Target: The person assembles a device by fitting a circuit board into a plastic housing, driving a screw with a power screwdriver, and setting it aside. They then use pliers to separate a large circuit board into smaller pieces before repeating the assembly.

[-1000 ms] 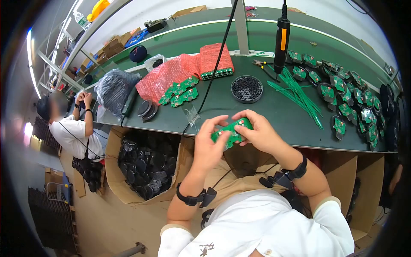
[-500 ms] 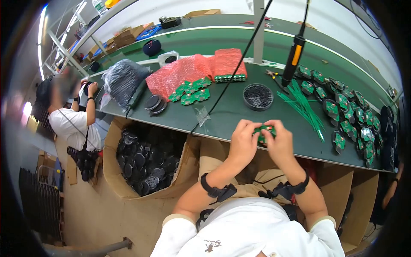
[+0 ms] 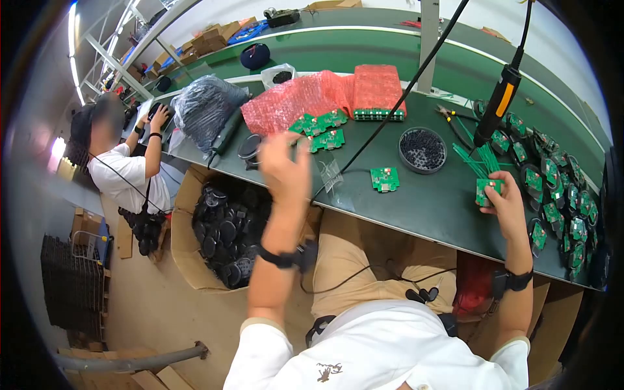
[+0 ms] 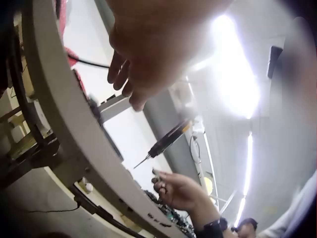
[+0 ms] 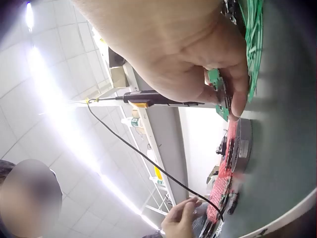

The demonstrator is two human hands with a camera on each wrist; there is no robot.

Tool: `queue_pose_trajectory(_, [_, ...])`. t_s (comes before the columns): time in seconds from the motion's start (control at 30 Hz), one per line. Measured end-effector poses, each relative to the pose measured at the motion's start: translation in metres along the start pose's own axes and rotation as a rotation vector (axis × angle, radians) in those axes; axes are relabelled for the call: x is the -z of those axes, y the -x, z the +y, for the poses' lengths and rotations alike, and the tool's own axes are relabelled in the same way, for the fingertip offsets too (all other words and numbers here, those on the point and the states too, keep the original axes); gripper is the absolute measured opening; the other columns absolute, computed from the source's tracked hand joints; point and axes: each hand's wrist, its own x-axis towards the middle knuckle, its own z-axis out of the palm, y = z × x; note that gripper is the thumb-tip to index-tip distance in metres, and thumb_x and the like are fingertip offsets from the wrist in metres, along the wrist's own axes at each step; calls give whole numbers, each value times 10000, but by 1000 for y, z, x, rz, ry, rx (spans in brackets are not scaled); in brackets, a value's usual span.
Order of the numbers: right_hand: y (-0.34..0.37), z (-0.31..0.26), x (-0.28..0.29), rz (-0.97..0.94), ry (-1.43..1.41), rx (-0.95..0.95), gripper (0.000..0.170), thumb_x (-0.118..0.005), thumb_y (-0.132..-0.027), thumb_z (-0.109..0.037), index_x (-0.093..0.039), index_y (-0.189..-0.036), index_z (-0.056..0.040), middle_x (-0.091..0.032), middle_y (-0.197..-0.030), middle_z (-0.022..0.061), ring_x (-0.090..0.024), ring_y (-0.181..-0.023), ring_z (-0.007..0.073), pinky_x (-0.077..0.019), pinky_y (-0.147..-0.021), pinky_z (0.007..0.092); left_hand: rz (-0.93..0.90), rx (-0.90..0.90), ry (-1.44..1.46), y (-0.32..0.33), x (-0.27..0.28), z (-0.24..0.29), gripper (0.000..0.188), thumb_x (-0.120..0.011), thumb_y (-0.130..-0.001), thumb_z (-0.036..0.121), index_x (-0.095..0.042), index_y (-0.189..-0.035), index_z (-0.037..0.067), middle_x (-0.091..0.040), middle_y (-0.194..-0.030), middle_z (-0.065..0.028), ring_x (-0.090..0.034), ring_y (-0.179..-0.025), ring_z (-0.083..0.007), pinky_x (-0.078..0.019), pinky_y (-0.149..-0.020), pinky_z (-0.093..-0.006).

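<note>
My right hand (image 3: 507,201) pinches a green circuit board (image 3: 484,193) between thumb and fingers, over the right part of the bench; the board shows edge-on in the right wrist view. My left hand (image 3: 284,168) is in the air at the bench's front edge, its fingers loosely extended and nothing visible in them. It is close beside the stacked black round housings (image 3: 249,147) and in front of the group of green boards (image 3: 327,140). A single green board (image 3: 385,179) lies flat on the bench between the two hands.
A dish of small black parts (image 3: 422,150) stands mid-bench. A hanging electric screwdriver (image 3: 499,104), green strips (image 3: 478,162) and cutters (image 3: 448,117) are at the right, beside many housings with boards (image 3: 552,188). A carton of black housings (image 3: 224,240) stands below; another person (image 3: 123,162) works at left.
My hands, together on green boards earlier, have parted. The right carried one board rightward; the left moved left, toward the black housings. One board now lies on the bench between them.
</note>
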Motion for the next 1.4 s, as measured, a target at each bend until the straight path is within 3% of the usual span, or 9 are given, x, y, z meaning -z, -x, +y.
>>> queue_pose_trajectory(0.1, [14, 11, -4, -3, -2, -37, 252, -621, -1005, -56, -505, -1229, -69, -640, -904, 7, -683, -778, 125, -579, -631, 264, -18, 164, -605, -18, -15, -105, 573, -905, -751, 375, -665, -1177, 75, -660, -1242, -160, -583, -1232, -398, -490, -1002, -500])
queue_pose_trajectory(0.2, [16, 32, -8, -54, 41, 35, 219, -634, -996, -27, -534, -1189, -55, -643, -912, 11, -610, -718, 82, -524, -605, 250, -508, 430, -358, -38, -7, -158, 658, -894, -761, 440, -656, -1233, 46, -719, -1201, -210, -663, -1163, -405, -536, -956, -484])
queue_pose_trajectory(0.37, [21, 44, -6, -12, -3, 82, 214, -642, -1001, -42, -548, -1192, -48, -643, -923, 1, -609, -744, 73, -505, -616, 238, 102, 196, -204, -38, 9, -176, 300, -618, -1037, 253, -682, -1207, 14, -745, -1049, -236, -730, -909, -411, -555, -840, -448])
queue_pose_trajectory(0.43, [23, 43, -8, -4, -46, 113, 217, -649, -1000, -47, -552, -1194, -50, -645, -945, -1, -614, -787, 69, -505, -633, 236, 195, 458, 182, -45, 33, -149, 348, -594, -1078, 294, -651, -1170, -37, -714, -1024, -116, -673, -928, -177, -547, -850, -380])
queue_pose_trajectory(0.57, [26, 49, -8, 1, -60, 154, 237, -667, -985, -25, -560, -1196, -45, -644, -981, 3, -623, -850, 74, -526, -679, 245, -180, 676, 1088, -1, 56, -18, 308, -614, -1072, 215, -613, -1288, -5, -675, -1212, -58, -646, -1074, -152, -514, -942, -311])
queue_pose_trajectory(0.7, [31, 41, -12, -55, 18, 124, 303, -654, -976, 19, -556, -1257, -38, -645, -1017, 22, -637, -893, 90, -567, -734, 268, -686, 698, 1116, 55, 21, 76, 422, -636, -1045, 109, -521, -1436, -3, -639, -1293, -100, -619, -1162, -143, -499, -995, -286])
queue_pose_trajectory(1.03, [47, 34, 0, 48, 173, 141, 274, -660, -951, 65, -600, -1212, 5, -663, -1026, 32, -645, -902, 87, -539, -778, 261, -1080, 31, 613, 64, -48, 155, 385, -778, -866, 90, -718, -1244, 51, -699, -1161, -140, -647, -1072, -355, -526, -933, -396])
queue_pose_trajectory(1.1, [50, 33, 0, 30, 40, 138, 297, -684, -935, 69, -589, -1211, 13, -673, -1056, 48, -654, -923, 94, -536, -800, 253, -745, -204, 397, 64, -50, 163, 389, -806, -845, 169, -728, -1209, 54, -701, -1174, -126, -638, -1076, -350, -520, -938, -430])
queue_pose_trajectory(1.4, [57, 33, -9, 27, -166, 98, 363, -683, -907, 123, -558, -1229, 16, -671, -1109, 85, -687, -1023, 132, -560, -853, 264, -857, -290, 557, 93, -40, 179, 861, -922, -697, 278, -544, -1440, 61, -578, -1421, -178, -542, -1305, -392, -434, -1089, -520])
